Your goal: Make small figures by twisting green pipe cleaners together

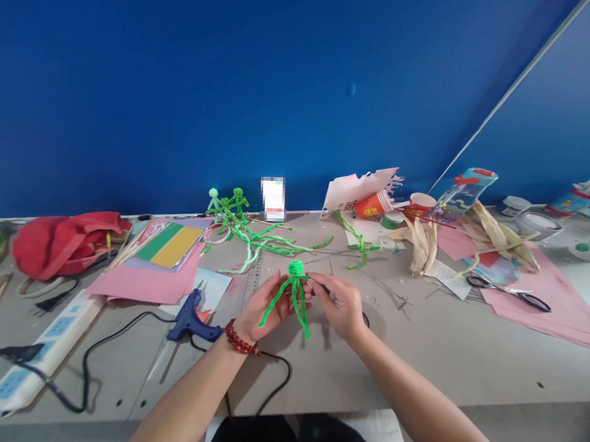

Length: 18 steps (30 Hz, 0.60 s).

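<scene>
Between my hands, above the table, is a bright green pipe-cleaner figure [296, 285] with a coiled round head and several limbs hanging down. My left hand [270, 303], below a red bead bracelet [241, 339], cups it from behind with the fingers curled around its body. From the right, my right hand [338, 302] pinches near the figure's neck and upper limb with thumb and forefinger. More green pipe cleaners [269, 238] lie loose behind my hands. Similar small green figures [234, 202] stand by the wall.
A blue glue gun [193, 321] with its cord lies left of my left forearm, near a white power strip [50, 344]. Pink paper [141, 276] and a red bag [69, 244] are farther left. Scissors [509, 292], corn husks [421, 246] and a paper cup [374, 203] lie right.
</scene>
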Each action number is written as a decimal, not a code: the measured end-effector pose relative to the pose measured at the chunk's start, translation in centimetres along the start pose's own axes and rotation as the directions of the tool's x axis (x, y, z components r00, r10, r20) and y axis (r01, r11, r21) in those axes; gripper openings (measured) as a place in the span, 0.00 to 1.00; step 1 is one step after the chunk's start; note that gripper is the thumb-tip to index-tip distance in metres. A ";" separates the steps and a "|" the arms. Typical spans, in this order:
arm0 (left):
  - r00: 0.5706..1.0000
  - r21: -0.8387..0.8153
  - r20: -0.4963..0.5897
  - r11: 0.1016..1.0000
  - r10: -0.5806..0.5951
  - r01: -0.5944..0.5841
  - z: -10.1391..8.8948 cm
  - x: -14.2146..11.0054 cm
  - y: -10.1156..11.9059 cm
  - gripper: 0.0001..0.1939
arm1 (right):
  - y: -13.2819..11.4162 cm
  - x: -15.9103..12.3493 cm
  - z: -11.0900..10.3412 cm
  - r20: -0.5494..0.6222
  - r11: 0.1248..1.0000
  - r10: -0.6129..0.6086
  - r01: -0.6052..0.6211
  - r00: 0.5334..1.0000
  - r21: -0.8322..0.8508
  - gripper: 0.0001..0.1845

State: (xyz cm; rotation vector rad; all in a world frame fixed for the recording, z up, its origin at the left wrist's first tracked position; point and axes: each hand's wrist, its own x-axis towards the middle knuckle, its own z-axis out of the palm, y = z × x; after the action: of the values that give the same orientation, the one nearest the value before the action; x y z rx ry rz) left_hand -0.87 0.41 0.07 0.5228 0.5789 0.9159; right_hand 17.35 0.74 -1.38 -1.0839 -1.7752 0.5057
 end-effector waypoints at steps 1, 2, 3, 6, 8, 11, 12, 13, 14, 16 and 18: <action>1.000 0.010 0.005 1.000 -0.008 0.008 0.0 0.0 0.0 0.18 | 0.0 0.0 0.0 0.004 1.000 -0.004 0.004 1.000 0.003 0.13; 1.000 0.024 0.004 1.000 -0.004 0.003 0.1 0.0 0.0 0.16 | 0.0 0.0 0.0 0.008 1.000 -0.009 0.009 1.000 0.007 0.13; 1.000 0.038 -0.003 0.999 0.008 -0.008 0.1 0.0 -0.1 0.15 | -0.1 0.1 -0.1 0.011 1.000 -0.011 0.011 1.000 0.009 0.13; 0.998 0.053 -0.056 0.998 0.024 -0.022 0.4 0.0 -0.3 0.14 | -0.2 0.1 -0.2 0.022 1.000 0.001 -0.001 1.000 0.014 0.13; 0.997 0.062 -0.073 0.998 0.036 -0.031 0.5 0.0 -0.4 0.18 | -0.2 0.1 -0.2 0.019 1.000 0.012 -0.012 1.000 0.014 0.13; 0.994 0.107 -0.061 0.990 0.096 -0.089 0.7 0.0 -0.5 0.19 | -0.3 0.1 -0.1 0.021 0.999 0.019 -0.019 1.000 0.026 0.13; 0.992 0.122 -0.052 0.987 0.112 -0.105 0.8 -0.1 -0.5 0.17 | -0.3 0.2 -0.1 0.025 0.999 0.023 -0.024 0.999 0.032 0.12; 0.991 0.132 -0.044 0.984 0.123 -0.116 0.8 -0.1 -0.5 0.16 | -0.3 0.2 -0.1 0.025 0.999 0.030 -0.031 0.999 0.034 0.12; 0.991 0.139 -0.039 0.983 0.128 -0.122 0.9 -0.2 -0.5 0.16 | -0.4 0.3 -0.2 0.021 0.999 0.038 -0.039 0.999 0.034 0.12; 0.991 0.151 -0.032 0.981 0.127 -0.121 1.0 -0.2 -0.5 0.15 | -0.5 0.3 -0.2 0.015 0.998 0.053 -0.053 0.998 0.032 0.12; 0.991 0.155 -0.036 0.980 0.130 -0.123 1.1 -0.2 -0.5 0.14 | -0.5 0.3 -0.3 0.025 0.998 0.052 -0.052 0.998 0.029 0.12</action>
State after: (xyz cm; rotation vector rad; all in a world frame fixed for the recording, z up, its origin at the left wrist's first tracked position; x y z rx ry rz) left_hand 0.03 -0.25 0.59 0.6842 0.6662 1.0115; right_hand 17.28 0.69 -0.70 -1.1099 -1.7588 0.5773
